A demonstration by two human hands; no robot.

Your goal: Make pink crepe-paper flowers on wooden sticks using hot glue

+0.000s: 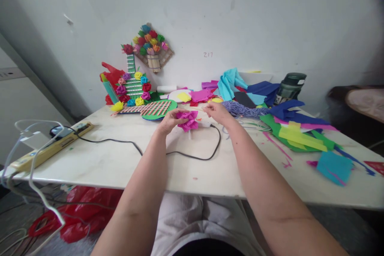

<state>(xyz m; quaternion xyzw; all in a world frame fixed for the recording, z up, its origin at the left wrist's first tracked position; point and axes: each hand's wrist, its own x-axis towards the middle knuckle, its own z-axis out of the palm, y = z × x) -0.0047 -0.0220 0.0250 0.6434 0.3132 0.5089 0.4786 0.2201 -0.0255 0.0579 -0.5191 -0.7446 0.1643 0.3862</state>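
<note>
Magenta paper flower (189,122) in left hand (172,121), gripped at its left side. Right hand (217,113) just right of flower, apart from it, fingers drawn in; whether holding anything, cannot tell. Stick holder (154,64) above-left of flower, on wall (228,28), paper blooms (147,37) in top. Dark bottle (286,91) well right of flower, contents unclear.

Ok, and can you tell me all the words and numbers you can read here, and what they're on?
"217", handwritten on the wall; the first mark could also be a Z.
Dark bottle: pale markings, too small and blurred to read.
Pale panel at the far left: tiny marks on its upper strip, too blurred to read.
I can't make out any other words or numbers.
</note>
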